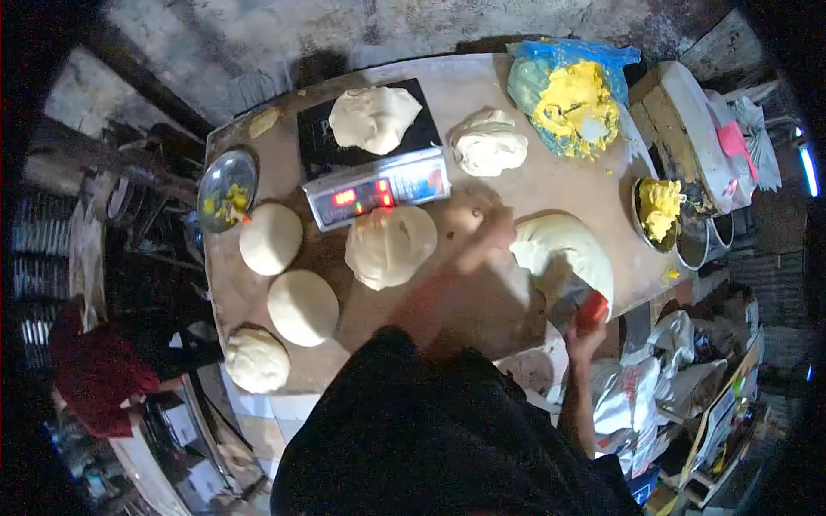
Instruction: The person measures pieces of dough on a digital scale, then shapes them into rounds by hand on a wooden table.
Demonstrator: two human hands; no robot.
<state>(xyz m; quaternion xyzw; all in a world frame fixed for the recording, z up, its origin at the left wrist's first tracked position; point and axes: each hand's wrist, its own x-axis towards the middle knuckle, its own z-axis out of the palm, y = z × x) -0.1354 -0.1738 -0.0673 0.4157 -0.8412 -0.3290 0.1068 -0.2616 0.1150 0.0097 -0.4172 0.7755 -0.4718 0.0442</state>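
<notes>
My right hand (pixel 587 334) is wrapped round the red handle of a scraper (pixel 592 311), its blade against the large dough mass (pixel 559 245). My left hand (pixel 490 225), smeared by motion, is over the table at that dough's left edge; its fingers are not clear. A dough piece (pixel 375 119) lies on the black plate of the digital scale (pixel 379 191), whose red digits are lit. Another dough lump (pixel 489 143) sits right of the scale, and one (pixel 391 247) lies just in front of it. Several rounded dough pieces (pixel 303 307) rest at the table's left.
A blue plastic bag with yellow fat (pixel 575 99) is at the back right, near a tin of yellow fat (pixel 661 211). A metal bowl (pixel 227 191) stands at the left edge. Sacks (pixel 624 400) are at the lower right. A person in dark red (pixel 103 370) is at the lower left.
</notes>
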